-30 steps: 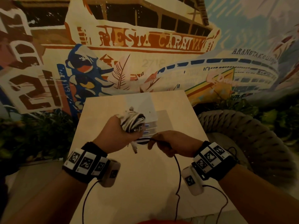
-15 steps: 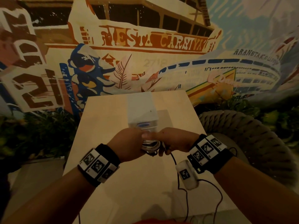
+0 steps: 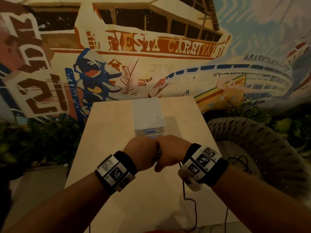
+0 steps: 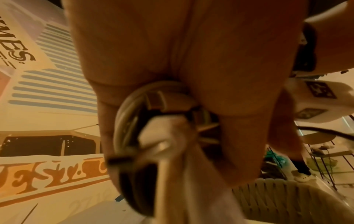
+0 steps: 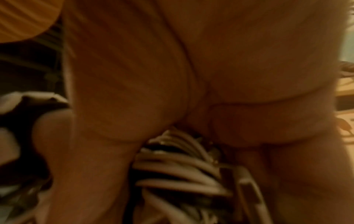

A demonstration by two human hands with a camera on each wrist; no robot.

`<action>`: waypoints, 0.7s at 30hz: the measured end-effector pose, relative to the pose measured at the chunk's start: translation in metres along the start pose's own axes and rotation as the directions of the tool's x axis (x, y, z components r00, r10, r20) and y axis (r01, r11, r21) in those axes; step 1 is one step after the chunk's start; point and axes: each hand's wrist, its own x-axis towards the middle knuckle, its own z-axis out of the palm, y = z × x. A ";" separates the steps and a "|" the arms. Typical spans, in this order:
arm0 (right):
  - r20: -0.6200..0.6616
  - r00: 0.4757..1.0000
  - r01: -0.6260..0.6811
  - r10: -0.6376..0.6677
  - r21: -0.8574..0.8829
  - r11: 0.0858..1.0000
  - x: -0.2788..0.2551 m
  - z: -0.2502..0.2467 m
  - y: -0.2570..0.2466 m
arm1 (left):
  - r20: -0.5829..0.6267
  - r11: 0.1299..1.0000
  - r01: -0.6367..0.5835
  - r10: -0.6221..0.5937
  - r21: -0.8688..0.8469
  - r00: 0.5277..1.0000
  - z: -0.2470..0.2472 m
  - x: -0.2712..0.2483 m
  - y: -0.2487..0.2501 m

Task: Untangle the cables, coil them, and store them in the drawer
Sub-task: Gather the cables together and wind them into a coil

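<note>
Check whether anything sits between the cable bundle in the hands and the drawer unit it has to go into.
Nothing visible lies between them. The left hand and right hand hold the coiled cables together directly in front of the white drawer unit on the table. The one drawer front showing looks closed, so it likely needs opening first.

both bare forearms are reaching forward side by side, each wrist wearing a black band with white marker tiles. the left hand (image 3: 140,154) and the right hand (image 3: 170,153) are pressing together knuckle to knuckle, backs turned up, fingers of both curling tightly round something held between them, thumbs tucked out of sight.
</note>
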 end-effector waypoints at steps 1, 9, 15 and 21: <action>0.005 1.000 -0.028 0.028 -0.050 0.998 0.000 0.004 -0.002 | 0.020 1.000 0.001 -0.001 0.024 1.000 0.001 0.001 0.001; 0.018 0.999 -0.038 0.039 -0.039 0.999 -0.002 0.007 0.008 | -0.065 0.991 0.074 -0.082 -0.115 0.995 0.016 0.005 0.004; 0.155 0.985 -0.093 0.072 0.134 0.987 -0.001 0.002 0.024 | -0.196 0.986 -0.010 -0.023 -0.167 0.980 0.018 -0.007 0.006; 0.265 0.963 -0.110 0.043 0.245 0.963 -0.003 -0.002 0.023 | -0.039 0.991 -0.029 0.024 -0.131 0.999 0.019 -0.001 0.004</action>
